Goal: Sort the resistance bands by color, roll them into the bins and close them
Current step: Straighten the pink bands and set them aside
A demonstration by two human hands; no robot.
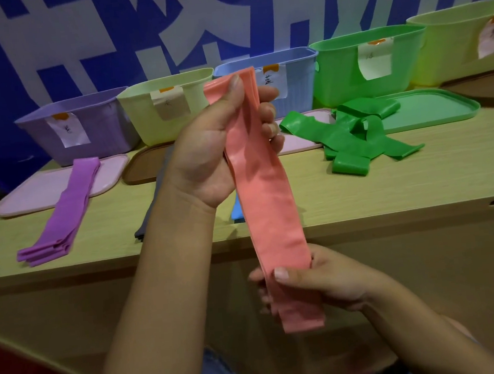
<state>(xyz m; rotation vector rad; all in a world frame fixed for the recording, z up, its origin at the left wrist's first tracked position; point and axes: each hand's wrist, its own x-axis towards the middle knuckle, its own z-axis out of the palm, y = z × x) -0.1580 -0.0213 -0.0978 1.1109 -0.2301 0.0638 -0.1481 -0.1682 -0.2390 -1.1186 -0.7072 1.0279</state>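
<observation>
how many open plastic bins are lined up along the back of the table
5, left to right: purple plastic bin, pale yellow-green bin, blue bin partly behind the raised left hand, green bin, yellow bin cut off at the right edge.

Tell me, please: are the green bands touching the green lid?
Touching. The head view shows the green bands lying partly over the near left corner of the green lid, the rest spilling onto the table.

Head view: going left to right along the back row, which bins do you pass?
Purple bin → pale yellow-green bin → blue bin → green bin → second yellow-green bin.
</observation>
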